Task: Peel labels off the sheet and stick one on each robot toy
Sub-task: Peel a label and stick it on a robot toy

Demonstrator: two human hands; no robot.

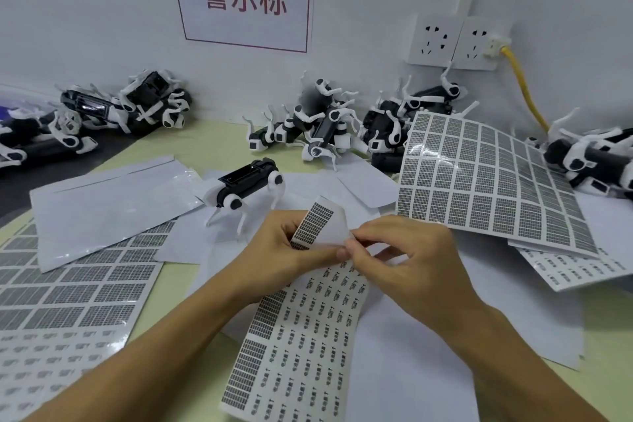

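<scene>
Label strip [301, 336]: held mid-table, top curled over. Left hand [284, 247] grips it; right hand [394, 250] pinches at a label edge, apparently the peeling step. Robot toy [248, 187] stands just beyond the strip; next, likely carry the label there.

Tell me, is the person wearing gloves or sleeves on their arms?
No gloves and no sleeves in view. The left hand and right hand are bare, and both forearms are bare right down to the bottom edge of the picture. No watch, ring or bracelet shows on either one.
</scene>
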